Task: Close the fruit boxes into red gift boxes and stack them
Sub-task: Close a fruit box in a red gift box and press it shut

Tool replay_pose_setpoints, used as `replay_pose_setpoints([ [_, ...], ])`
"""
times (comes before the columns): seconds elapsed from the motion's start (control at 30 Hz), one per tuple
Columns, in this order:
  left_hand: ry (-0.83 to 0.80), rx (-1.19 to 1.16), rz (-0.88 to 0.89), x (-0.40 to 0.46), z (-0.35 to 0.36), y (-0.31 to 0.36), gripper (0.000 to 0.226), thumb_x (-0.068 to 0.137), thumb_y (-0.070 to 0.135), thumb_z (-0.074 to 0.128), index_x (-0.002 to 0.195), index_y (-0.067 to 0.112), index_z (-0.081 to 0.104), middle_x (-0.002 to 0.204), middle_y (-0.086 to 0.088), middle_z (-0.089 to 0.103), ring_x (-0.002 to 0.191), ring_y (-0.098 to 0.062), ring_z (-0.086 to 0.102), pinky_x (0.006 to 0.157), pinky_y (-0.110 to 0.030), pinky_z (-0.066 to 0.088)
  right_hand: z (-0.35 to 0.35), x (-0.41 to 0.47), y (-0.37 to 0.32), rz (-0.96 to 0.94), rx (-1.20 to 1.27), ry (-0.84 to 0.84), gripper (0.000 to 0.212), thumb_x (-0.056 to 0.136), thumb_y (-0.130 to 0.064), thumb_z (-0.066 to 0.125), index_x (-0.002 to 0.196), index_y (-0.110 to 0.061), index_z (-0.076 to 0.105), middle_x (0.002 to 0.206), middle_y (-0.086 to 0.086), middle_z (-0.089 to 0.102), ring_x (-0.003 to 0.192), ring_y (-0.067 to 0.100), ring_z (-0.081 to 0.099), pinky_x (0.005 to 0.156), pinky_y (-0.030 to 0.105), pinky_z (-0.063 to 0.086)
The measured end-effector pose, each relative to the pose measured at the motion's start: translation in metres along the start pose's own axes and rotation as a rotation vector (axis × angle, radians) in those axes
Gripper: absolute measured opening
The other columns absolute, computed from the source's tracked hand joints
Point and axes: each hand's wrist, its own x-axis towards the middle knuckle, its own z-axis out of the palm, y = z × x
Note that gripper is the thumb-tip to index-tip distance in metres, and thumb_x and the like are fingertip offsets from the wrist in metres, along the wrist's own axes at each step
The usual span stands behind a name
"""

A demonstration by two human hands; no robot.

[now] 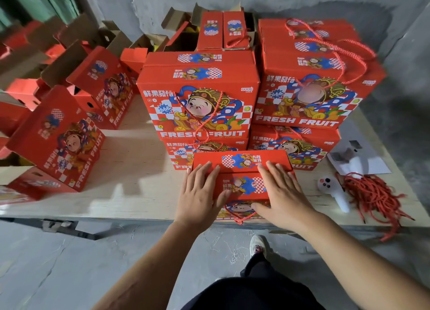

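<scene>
Pressing both top flaps flat, the left hand (pixel 200 188) and right hand (pixel 280 193) lie spread on the gift box (pixel 242 181) at the table (pixel 139 170) front edge. Keep pressure even so flaps seat flush before stacking.

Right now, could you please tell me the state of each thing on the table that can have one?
Front gift box: top flaps folded down, pressed flat.
Left hand: open, flat on the box top.
Right hand: open, flat on the box top.
Stacked gift boxes: closed, two stacks against the wall.
Boxes at left: flaps up, not closed.
Red cords: loose heap on the table.
</scene>
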Motion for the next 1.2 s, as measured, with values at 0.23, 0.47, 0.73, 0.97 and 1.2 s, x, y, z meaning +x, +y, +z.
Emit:
replay_pose_setpoints([
  [0.23, 0.183, -0.090, 0.000, -0.002, -0.001, -0.004, 0.062, 0.102, 0.060, 0.048, 0.149, 0.020, 0.048, 0.161, -0.003, 0.036, 0.147, -0.027, 0.033, 0.121, -0.054, 0.031, -0.010, -0.010, 0.017, -0.013, 0.067, 0.087, 0.111, 0.088, -0.077, 0.054, 0.163, -0.030, -0.012, 0.171, -0.006, -0.021, 0.158, 0.016, -0.019, 0.129, 0.045, -0.001],
  [0.47, 0.164, -0.052, 0.119, -0.004, 0.002, 0.004, 0.062, 0.101, 0.061, 0.052, 0.147, 0.019, 0.055, 0.158, -0.003, 0.044, 0.145, -0.030, 0.040, 0.119, -0.056, 0.033, -0.007, -0.011, 0.005, -0.012, 0.088, 0.267, 0.087, 0.094, -0.072, 0.040, 0.165, -0.027, 0.017, 0.174, -0.006, 0.002, 0.160, 0.018, -0.002, 0.127, 0.044, 0.003],
  [0.73, 0.138, -0.024, 0.047, 0.018, -0.023, 0.019, 0.067, 0.098, 0.077, 0.040, 0.132, 0.024, 0.062, 0.129, 0.003, 0.066, 0.121, -0.025, 0.059, 0.112, -0.045, 0.037, -0.038, -0.015, 0.016, 0.019, 0.207, 0.432, 0.059, 0.091, -0.064, 0.044, 0.124, -0.019, 0.063, 0.119, -0.001, 0.064, 0.111, 0.027, 0.059, 0.097, 0.051, 0.048],
  [0.97, 0.010, 0.015, 0.019, 0.025, -0.032, 0.018, 0.062, 0.094, 0.076, 0.040, 0.122, 0.027, 0.067, 0.123, 0.006, 0.066, 0.110, -0.025, 0.060, 0.097, -0.040, 0.040, -0.042, -0.007, 0.013, 0.026, 0.008, 0.223, 0.062, 0.096, -0.064, 0.046, 0.143, -0.025, 0.056, 0.142, -0.004, 0.056, 0.130, 0.026, 0.045, 0.112, 0.044, 0.033],
  [1.2, 0.049, -0.121, -0.072, 0.020, -0.037, 0.027, 0.038, 0.090, 0.057, 0.072, 0.115, 0.028, 0.073, 0.115, 0.004, 0.069, 0.104, -0.028, 0.058, 0.085, -0.035, 0.045, -0.009, -0.044, -0.015, 0.524, 0.796, 0.463, 0.117, 0.075, -0.064, 0.077, 0.163, -0.034, 0.006, 0.168, 0.010, 0.013, 0.153, 0.033, 0.016, 0.123, 0.056, 0.018],
])
